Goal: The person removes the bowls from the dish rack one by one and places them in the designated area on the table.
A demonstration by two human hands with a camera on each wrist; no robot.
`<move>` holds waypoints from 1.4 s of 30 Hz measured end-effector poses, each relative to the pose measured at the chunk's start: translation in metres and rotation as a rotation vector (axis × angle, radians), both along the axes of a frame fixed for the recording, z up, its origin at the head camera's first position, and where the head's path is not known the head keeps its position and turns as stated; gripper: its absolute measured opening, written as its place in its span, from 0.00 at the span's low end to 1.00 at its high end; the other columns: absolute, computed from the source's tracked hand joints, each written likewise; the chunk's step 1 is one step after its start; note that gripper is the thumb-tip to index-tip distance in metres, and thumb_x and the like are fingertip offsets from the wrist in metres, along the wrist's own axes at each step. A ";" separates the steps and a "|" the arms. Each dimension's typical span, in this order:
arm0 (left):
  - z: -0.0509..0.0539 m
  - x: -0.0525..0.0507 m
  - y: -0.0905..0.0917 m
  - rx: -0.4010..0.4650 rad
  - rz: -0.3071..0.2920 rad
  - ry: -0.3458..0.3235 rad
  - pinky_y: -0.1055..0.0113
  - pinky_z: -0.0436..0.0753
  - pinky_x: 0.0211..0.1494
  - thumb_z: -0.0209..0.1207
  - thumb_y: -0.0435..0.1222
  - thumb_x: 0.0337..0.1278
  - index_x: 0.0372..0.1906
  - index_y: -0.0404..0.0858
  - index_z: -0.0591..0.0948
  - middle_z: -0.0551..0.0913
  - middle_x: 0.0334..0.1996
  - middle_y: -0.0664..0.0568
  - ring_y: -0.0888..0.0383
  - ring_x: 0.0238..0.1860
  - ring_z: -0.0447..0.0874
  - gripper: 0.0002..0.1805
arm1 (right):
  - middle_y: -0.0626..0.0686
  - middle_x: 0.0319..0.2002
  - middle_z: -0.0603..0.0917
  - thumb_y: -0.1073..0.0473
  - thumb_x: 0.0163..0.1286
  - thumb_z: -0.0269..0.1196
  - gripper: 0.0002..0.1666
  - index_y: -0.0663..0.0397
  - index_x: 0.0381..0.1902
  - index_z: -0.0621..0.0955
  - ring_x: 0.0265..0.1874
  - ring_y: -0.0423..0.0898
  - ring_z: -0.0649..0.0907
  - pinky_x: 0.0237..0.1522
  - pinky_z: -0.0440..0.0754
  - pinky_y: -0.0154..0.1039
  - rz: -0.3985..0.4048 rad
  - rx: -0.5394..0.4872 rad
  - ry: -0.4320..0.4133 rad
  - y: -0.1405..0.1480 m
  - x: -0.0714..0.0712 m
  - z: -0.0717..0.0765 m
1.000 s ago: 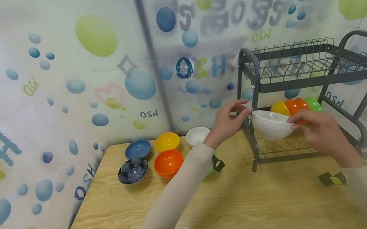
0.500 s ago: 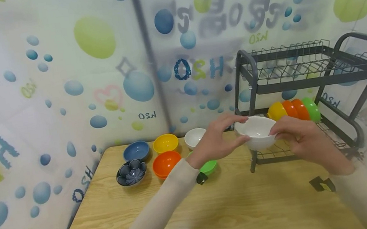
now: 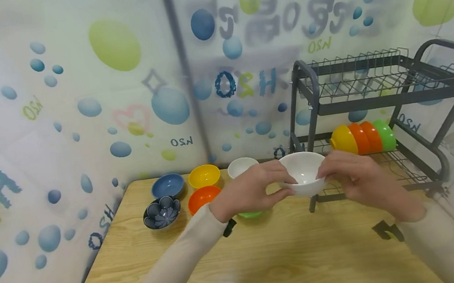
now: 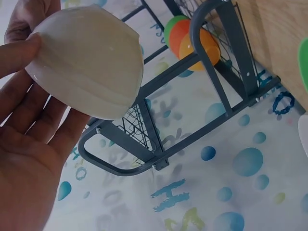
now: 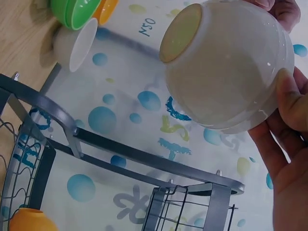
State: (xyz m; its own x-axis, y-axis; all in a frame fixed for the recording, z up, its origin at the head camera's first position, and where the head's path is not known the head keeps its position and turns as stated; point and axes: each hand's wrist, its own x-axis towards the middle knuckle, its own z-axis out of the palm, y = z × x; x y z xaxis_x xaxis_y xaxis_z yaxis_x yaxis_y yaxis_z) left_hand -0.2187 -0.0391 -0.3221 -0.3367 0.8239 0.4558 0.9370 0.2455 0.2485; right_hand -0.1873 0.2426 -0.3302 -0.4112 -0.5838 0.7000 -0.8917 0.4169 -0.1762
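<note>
Right of centre, left hand (image 3: 254,186) has joined right hand (image 3: 362,180), pinching a round white bowl (image 3: 305,173), perhaps ceramic; both sides now supported.

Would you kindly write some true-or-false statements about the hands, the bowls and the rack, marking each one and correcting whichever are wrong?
1. The left hand and the right hand both hold a white bowl. True.
2. That white bowl has been set down. False: it is raised above the wooden table.
3. In the head view, a yellow bowl forms the left end of the row on the dish rack. True.
4. That row sits on the upper tier. False: it sits on the lower tier.
5. The dark petal-patterned bowl stands nearer the person than the plain blue bowl. True.
</note>
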 end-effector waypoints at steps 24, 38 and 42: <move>-0.023 -0.009 -0.025 0.007 0.117 0.049 0.68 0.83 0.54 0.69 0.35 0.62 0.43 0.42 0.90 0.90 0.39 0.55 0.59 0.43 0.83 0.06 | 0.48 0.53 0.87 0.59 0.67 0.72 0.14 0.48 0.51 0.87 0.55 0.43 0.82 0.69 0.69 0.22 0.007 0.019 -0.113 -0.017 -0.024 -0.016; -0.041 -0.035 -0.046 0.070 0.238 0.131 0.70 0.84 0.44 0.71 0.35 0.60 0.40 0.41 0.90 0.88 0.35 0.55 0.60 0.36 0.81 0.05 | 0.54 0.66 0.80 0.68 0.59 0.76 0.34 0.50 0.64 0.81 0.64 0.45 0.77 0.65 0.68 0.17 -0.328 -0.247 -0.174 -0.012 -0.054 -0.025; -0.044 -0.044 -0.051 0.071 0.263 0.143 0.71 0.83 0.40 0.71 0.34 0.60 0.39 0.41 0.91 0.88 0.35 0.56 0.61 0.34 0.79 0.04 | 0.52 0.66 0.78 0.61 0.65 0.74 0.35 0.50 0.69 0.77 0.62 0.44 0.76 0.67 0.70 0.22 -0.416 -0.385 -0.291 -0.011 -0.057 -0.024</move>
